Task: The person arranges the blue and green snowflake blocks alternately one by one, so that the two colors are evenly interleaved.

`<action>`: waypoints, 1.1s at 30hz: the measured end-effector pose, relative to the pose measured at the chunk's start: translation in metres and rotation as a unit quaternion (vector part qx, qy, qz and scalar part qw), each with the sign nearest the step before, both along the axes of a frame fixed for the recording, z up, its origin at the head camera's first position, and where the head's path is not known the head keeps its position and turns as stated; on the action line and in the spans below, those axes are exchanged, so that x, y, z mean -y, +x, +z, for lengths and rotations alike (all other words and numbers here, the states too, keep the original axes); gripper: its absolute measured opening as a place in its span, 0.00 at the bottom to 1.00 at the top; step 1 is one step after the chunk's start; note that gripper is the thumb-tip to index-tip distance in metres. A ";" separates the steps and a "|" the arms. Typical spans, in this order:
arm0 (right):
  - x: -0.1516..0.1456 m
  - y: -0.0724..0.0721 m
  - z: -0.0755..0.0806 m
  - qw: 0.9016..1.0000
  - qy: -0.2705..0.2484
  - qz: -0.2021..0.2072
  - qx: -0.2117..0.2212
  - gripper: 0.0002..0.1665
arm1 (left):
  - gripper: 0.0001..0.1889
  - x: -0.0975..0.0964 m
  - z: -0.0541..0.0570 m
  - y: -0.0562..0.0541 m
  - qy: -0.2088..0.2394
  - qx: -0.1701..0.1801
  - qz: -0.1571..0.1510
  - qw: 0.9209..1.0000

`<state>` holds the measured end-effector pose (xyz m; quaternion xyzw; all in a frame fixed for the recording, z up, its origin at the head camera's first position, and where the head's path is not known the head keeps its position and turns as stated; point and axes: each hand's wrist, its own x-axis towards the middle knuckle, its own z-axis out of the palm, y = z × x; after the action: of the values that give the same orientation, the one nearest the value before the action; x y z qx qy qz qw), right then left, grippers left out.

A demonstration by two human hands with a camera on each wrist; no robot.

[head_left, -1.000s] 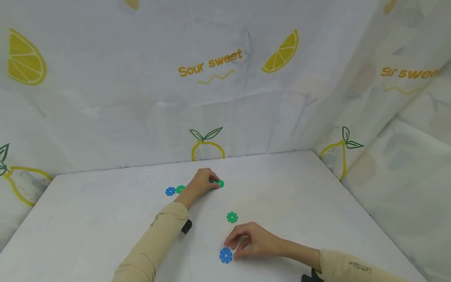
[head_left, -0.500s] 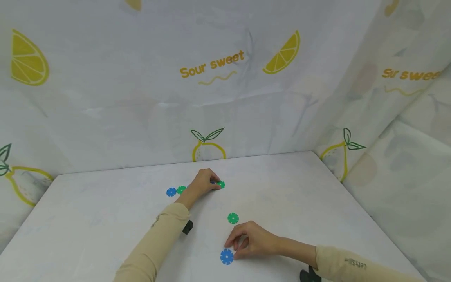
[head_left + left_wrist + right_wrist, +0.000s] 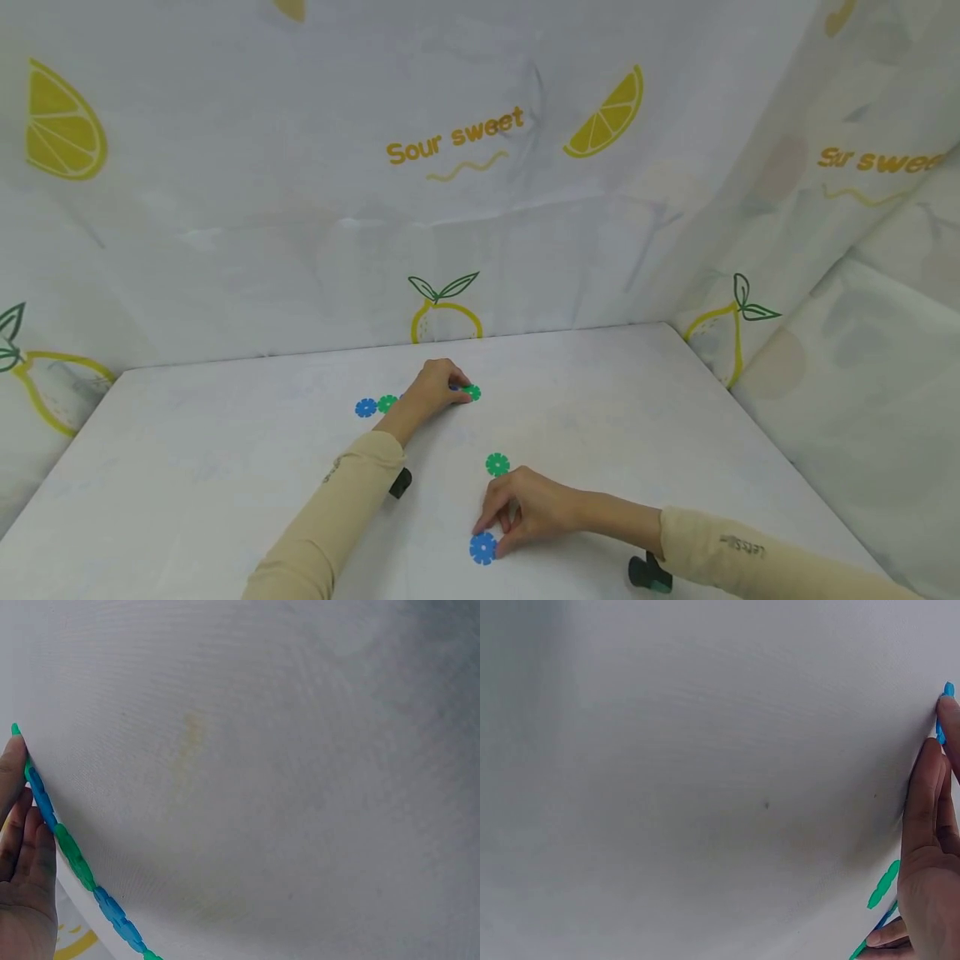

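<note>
In the head view a row of notched, flower-shaped plastic discs lies across the far part of the table, starting with a blue disc (image 3: 366, 407) and a green disc (image 3: 386, 403). My left hand (image 3: 429, 388) covers the middle of the row and pinches the green end disc (image 3: 472, 392). The left wrist view shows the discs edge-on as a blue and green chain (image 3: 73, 856). Nearer me, my right hand (image 3: 542, 502) holds a separate blue disc (image 3: 483, 548) by its rim between thumb and index finger. A loose green disc (image 3: 497, 464) lies just beyond that hand.
The white table (image 3: 210, 492) ends at a hanging cloth (image 3: 300, 200) printed with lemons, at the back and sides. A dark wrist camera (image 3: 649, 573) sits under the right forearm, and another (image 3: 401, 482) under the left.
The right hand has shifted slightly left and its index finger has come down to the blue disc's rim. My left hand stays at the end of the row.
</note>
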<state>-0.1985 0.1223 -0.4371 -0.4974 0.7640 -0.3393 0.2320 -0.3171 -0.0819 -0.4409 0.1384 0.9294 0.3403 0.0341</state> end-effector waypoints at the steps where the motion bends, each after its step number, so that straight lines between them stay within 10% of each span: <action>1: 0.000 0.000 0.000 1.000 -0.001 0.003 -0.001 0.16 | 0.10 0.000 0.000 0.000 0.000 0.000 0.001 1.000; 19: -0.005 0.004 -0.007 0.998 -0.050 -0.026 -0.020 0.12 | 0.10 -0.002 0.000 -0.003 -0.011 0.007 -0.004 1.000; 33: -0.011 0.011 -0.001 0.985 -0.091 -0.147 0.023 0.13 | 0.10 0.001 -0.001 0.000 -0.002 -0.007 -0.006 1.000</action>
<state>-0.1874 0.1331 -0.4378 -0.3908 0.7892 -0.4493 0.1504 -0.3170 -0.0824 -0.4417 0.1461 0.9295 0.3374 0.0300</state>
